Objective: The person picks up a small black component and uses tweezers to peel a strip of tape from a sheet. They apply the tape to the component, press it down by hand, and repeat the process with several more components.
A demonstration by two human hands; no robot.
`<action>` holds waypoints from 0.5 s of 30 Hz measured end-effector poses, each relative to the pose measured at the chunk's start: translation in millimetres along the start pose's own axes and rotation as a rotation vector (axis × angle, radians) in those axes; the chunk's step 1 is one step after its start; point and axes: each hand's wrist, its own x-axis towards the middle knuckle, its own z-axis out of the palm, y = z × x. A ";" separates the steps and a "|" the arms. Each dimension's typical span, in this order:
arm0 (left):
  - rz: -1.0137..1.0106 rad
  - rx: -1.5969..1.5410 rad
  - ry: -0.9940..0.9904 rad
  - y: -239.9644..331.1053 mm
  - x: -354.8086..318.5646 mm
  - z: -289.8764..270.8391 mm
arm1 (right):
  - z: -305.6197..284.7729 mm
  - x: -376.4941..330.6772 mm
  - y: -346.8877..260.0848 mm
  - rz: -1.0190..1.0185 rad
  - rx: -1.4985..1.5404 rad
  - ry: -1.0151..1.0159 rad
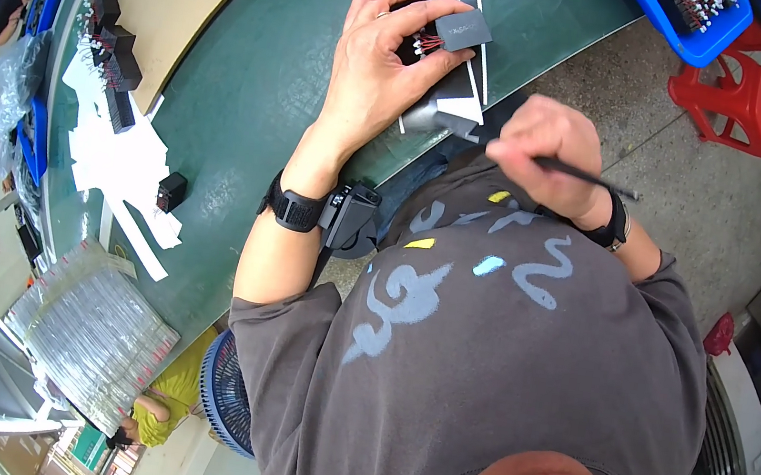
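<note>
Left hand (379, 64) pinches small black module (464, 29) over green bench (248, 76), red wires toward palm. Right hand (555, 155) closed round thin tool (590, 177), tip probably aimed left, just below module.

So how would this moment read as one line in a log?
left hand: holds small black block with red wires | right hand: grip on thin black tool | surface: green table

bare green mat (257, 77) open left of the left hand (379, 64), white paper strips (121, 160) and black blocks (114, 58) crowding its far left, blue bin (686, 33) blocking the right edge, clear bags (94, 334) near edge
</note>
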 end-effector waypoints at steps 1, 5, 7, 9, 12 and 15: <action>0.000 0.023 -0.013 -0.2 0.1 -0.6 | -2.6 3.9 -5.0 -0.112 -0.008 -0.069; -0.005 -0.003 0.003 0.6 1.0 0.1 | -15.2 17.3 -7.5 -0.218 0.139 -0.075; -0.001 -0.023 0.022 2.0 1.1 -2.6 | -18.0 24.3 -1.9 -0.223 0.215 -0.045; -0.011 -0.086 0.011 6.0 2.0 -5.0 | -23.1 32.3 12.3 0.274 0.385 0.323; -0.022 -0.120 0.003 4.6 -0.8 -4.0 | -29.8 49.0 23.6 0.511 0.584 0.348; -0.047 -0.124 0.016 2.5 -0.6 -1.7 | -32.5 56.3 26.7 0.640 0.721 0.319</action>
